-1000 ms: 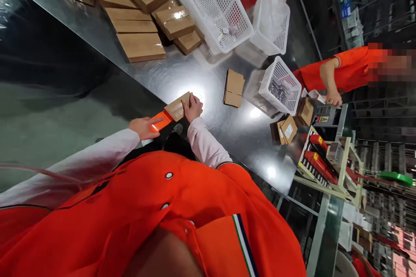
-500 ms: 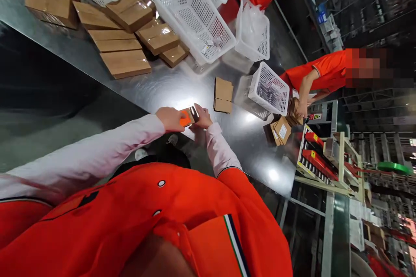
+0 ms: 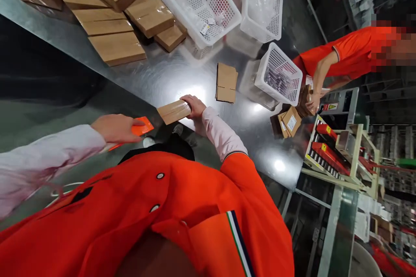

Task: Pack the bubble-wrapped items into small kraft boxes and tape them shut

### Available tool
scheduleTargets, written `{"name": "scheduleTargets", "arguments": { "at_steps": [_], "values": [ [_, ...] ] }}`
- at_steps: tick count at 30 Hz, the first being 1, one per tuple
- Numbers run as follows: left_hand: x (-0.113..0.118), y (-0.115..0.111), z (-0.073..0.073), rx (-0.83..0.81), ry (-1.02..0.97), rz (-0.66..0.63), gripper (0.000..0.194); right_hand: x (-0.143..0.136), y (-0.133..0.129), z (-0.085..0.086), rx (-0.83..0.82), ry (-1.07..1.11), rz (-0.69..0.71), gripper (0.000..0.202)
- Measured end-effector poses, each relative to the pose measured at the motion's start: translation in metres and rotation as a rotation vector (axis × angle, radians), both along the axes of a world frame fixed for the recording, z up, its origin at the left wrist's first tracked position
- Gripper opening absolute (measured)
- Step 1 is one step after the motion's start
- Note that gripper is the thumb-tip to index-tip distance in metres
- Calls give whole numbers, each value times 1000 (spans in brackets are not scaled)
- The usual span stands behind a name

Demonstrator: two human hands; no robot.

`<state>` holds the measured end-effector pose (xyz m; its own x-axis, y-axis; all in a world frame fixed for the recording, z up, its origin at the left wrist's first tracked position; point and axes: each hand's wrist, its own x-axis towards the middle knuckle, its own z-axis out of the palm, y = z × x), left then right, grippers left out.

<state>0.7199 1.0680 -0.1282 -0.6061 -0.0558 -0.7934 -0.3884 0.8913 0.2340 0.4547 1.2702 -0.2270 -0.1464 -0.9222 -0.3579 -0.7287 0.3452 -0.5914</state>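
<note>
My left hand (image 3: 117, 128), out over the floor in front of the table edge, is closed on an orange hand-held tool (image 3: 143, 126). Its flat, bright end sticks out past my fingers, and my hand covers most of the rest, so its kind is unclear. My right hand (image 3: 195, 106) grips the right end of a slim brown cardboard box (image 3: 173, 112) with shiny tape along it. The box is at the table's near edge, and a gap separates it from the orange tool. Beyond my right hand lies a small stack of flat cardboard (image 3: 226, 82).
Brown boxes (image 3: 113, 47) are piled at the table's upper left. White baskets (image 3: 238, 17) stand along the far side, a smaller basket (image 3: 260, 81) holding packets. A co-worker's hands (image 3: 313, 101) handle cardboard at right, near a roller conveyor frame (image 3: 344, 156).
My left hand has moved left with the orange tool, away from the box. The box now shows its long taped face in my right hand. The view has shifted closer to the table.
</note>
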Motion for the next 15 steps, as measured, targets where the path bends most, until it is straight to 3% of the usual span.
{"name": "scheduleTargets", "arguments": {
  "at_steps": [5,8,10,12,15],
  "values": [
    [30,9,-42,81,199,118,83,5,-1,-9,-19,-48,-4,94],
    [49,5,-55,104,326,150,80,18,-1,-7,-19,-52,-70,97],
    [60,-3,-54,112,400,166,78,31,-3,-6,-29,-74,-102,101],
    [56,-9,-45,113,476,151,76,42,-5,-5,-37,-86,-123,111],
    [13,-3,-16,74,462,55,81,46,4,1,10,-34,-237,138]
  ]
}}
